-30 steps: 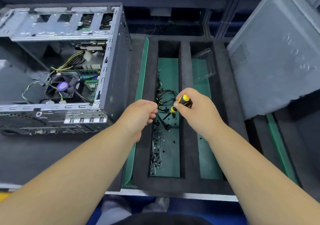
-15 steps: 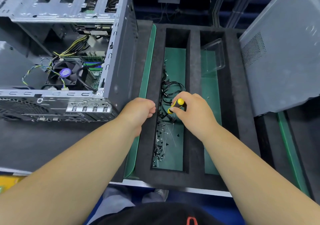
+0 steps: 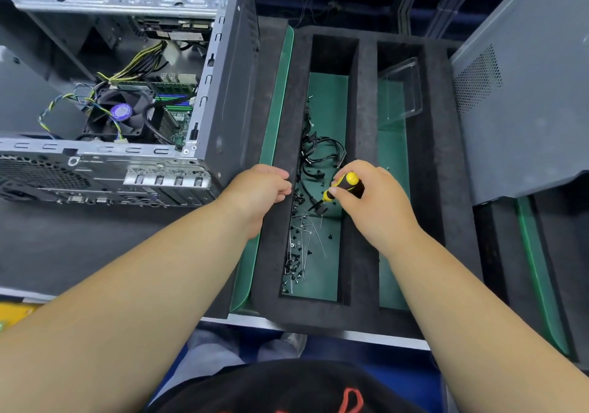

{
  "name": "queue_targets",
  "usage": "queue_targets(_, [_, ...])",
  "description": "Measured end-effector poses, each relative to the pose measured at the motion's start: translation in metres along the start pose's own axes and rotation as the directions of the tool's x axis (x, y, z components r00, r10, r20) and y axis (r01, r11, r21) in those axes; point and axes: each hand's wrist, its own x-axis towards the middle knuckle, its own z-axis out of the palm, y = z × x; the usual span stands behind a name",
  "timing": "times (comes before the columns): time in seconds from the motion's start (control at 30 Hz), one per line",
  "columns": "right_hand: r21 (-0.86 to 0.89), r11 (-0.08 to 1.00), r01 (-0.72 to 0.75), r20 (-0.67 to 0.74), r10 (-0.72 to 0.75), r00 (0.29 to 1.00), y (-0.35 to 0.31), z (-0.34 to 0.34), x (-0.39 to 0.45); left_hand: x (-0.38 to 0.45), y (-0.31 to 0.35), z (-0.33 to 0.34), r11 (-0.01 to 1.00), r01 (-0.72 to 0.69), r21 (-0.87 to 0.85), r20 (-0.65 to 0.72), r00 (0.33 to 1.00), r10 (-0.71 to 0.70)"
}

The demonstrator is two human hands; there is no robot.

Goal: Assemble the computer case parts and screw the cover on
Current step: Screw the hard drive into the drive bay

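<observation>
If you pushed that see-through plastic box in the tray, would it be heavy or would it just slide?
The clear plastic box looks thin-walled and nothing shows inside it, so it is probably very light. It sits tilted on the smooth green liner, so a push would likely slide or tip it. Squeezed, it may flex.

Case [image 3: 127, 94] left of foam tray [image 3: 363, 170]

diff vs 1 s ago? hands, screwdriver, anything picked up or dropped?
The left hand drew left, away from the right hand, to the foam tray edge, fingers curled; whether it holds a screw cannot be told. The right hand's grip on the yellow screwdriver is unchanged, tip over the screws. Nothing let go. Case and cover untouched.
</observation>
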Motion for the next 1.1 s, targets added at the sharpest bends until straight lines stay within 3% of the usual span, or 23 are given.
queue_targets(0.8, [-0.001,1.000,0.023,-0.080,-0.023,0.997,-0.007,0.025,0.001,-0.004,-0.002,0.000,0.999,-0.032,-0.015,0.006,0.999,0.032])
queue_targets(0.93, [0.066,0.998,0.012,-0.109,-0.004,0.994,-0.011,0.007,-0.003,-0.007,-0.001,0.001,0.998,-0.054,0.016,0.010,0.998,0.054])
queue_targets(1.1, [0.285,0.958,0.046,-0.214,0.017,0.977,-0.028,-0.041,-0.010,-0.020,0.007,0.005,0.992,-0.090,0.089,0.010,0.996,0.090])
